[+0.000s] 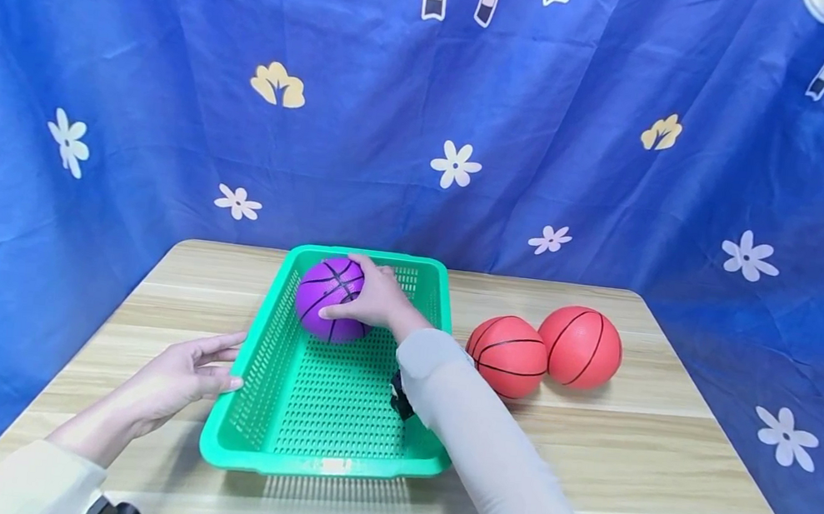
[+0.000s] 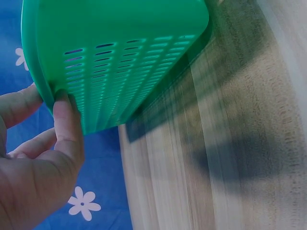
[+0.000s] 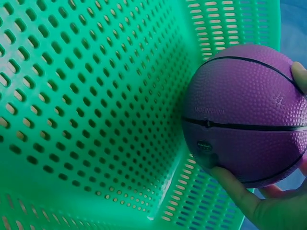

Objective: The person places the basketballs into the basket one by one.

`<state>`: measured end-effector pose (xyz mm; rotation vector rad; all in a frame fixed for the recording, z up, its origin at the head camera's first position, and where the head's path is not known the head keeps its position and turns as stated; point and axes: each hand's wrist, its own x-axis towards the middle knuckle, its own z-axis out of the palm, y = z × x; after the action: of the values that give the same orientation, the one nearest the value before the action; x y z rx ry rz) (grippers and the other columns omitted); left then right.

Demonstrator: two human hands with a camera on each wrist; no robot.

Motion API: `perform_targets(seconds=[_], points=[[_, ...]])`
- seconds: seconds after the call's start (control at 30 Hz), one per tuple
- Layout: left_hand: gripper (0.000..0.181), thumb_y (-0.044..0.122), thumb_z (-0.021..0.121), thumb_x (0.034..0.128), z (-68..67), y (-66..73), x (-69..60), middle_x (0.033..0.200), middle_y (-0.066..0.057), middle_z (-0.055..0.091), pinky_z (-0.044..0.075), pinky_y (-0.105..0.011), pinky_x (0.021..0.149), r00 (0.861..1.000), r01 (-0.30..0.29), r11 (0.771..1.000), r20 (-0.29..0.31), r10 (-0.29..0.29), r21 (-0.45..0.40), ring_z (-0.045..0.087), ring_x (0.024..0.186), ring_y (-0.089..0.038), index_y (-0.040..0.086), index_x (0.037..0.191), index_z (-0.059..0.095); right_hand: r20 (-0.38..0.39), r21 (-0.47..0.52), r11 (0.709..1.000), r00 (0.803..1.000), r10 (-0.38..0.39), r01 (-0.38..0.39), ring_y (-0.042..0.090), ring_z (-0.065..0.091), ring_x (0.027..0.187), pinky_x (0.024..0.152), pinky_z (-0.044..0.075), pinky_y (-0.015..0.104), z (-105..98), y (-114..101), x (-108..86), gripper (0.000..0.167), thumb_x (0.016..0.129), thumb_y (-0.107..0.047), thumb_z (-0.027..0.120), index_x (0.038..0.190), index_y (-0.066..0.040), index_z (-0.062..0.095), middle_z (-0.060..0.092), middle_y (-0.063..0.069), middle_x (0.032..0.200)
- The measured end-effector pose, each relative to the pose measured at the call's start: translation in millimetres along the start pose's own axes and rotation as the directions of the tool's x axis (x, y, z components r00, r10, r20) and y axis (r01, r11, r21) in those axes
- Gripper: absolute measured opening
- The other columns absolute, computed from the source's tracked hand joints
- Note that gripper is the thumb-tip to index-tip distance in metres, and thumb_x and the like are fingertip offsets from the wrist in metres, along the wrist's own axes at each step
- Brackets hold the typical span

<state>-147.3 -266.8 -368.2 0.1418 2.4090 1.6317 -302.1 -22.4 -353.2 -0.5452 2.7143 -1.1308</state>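
Note:
A purple basketball (image 1: 327,294) with black lines is at the far left part of a green plastic basket (image 1: 334,471). My right hand (image 1: 375,293) grips the ball from its right, with fingers and thumb spread round it. In the right wrist view, the purple basketball (image 3: 240,110) is close to the perforated basket wall (image 3: 110,105). My left hand (image 1: 184,375) is at the basket's left side. The left wrist view shows this hand (image 2: 48,158) pinching the green rim (image 2: 31,48), one fingertip below it against the slotted wall.
Two red basketballs, a nearer one (image 1: 509,358) and a farther one (image 1: 580,347), sit side by side right of the basket on a wooden table (image 1: 660,476). A blue curtain (image 1: 362,160) with white flowers hangs behind the table.

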Motion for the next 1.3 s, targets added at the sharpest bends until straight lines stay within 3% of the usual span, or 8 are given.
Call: perform_targets(seconds=[0.53, 0.83, 1.13, 1.3], points=[[0.075, 0.008, 0.065, 0.0887, 1.4, 0.5, -0.1, 0.136, -0.032, 0.038, 0.051, -0.041, 0.088, 1.0, 0.0, 1.0, -0.003, 0.0, 0.001, 0.048, 0.119, -0.043, -0.009, 0.146, 0.021, -0.005, -0.047, 0.998, 0.999, 0.037, -0.037, 0.032, 0.047, 0.119, 0.087, 0.05, 0.047, 6.4, 2.7, -2.8, 0.104, 0.064, -0.051, 0.084, 0.15, -0.03, 0.028, 0.038, 0.016, 0.139], [0.075, 0.006, 0.065, 0.0885, 1.1, 0.5, -1.2, 0.137, -0.034, 0.037, 0.052, -0.041, 0.086, 1.0, 0.0, 1.0, 0.001, 0.0, -0.003, 0.054, 0.113, -0.036, -0.01, 0.146, 0.021, 0.019, -0.043, 0.999, 1.0, 0.014, -0.013, 0.03, 0.043, 0.123, 0.092, 0.047, 0.046, -6.3, -4.4, -6.5, 0.105, 0.067, -0.053, 0.082, 0.152, -0.028, 0.024, 0.034, 0.015, 0.143], [0.074, 0.008, 0.064, 0.0901, -0.3, -1.8, -0.4, 0.137, -0.032, 0.037, 0.052, -0.043, 0.087, 1.0, -0.007, 1.0, 0.009, 0.007, 0.005, 0.054, 0.114, -0.036, -0.009, 0.147, 0.02, 0.042, -0.043, 0.993, 0.993, -0.107, 0.109, 0.025, 0.033, 0.133, 0.1, 0.041, 0.048, -37.4, -8.3, -16.3, 0.095, 0.074, -0.051, 0.077, 0.15, -0.025, 0.027, 0.037, 0.008, 0.146], [0.073, 0.008, 0.064, 0.0903, -0.3, -2.2, 0.9, 0.136, -0.032, 0.038, 0.052, -0.041, 0.086, 1.0, -0.011, 1.0, 0.011, 0.011, 0.012, 0.055, 0.113, -0.033, -0.009, 0.147, 0.02, 0.032, 0.045, 0.982, 0.983, -0.183, 0.182, 0.028, 0.04, 0.129, 0.098, 0.044, 0.044, -55.2, -2.2, -23.2, 0.085, 0.078, -0.045, 0.076, 0.149, -0.023, 0.032, 0.037, 0.01, 0.146]])
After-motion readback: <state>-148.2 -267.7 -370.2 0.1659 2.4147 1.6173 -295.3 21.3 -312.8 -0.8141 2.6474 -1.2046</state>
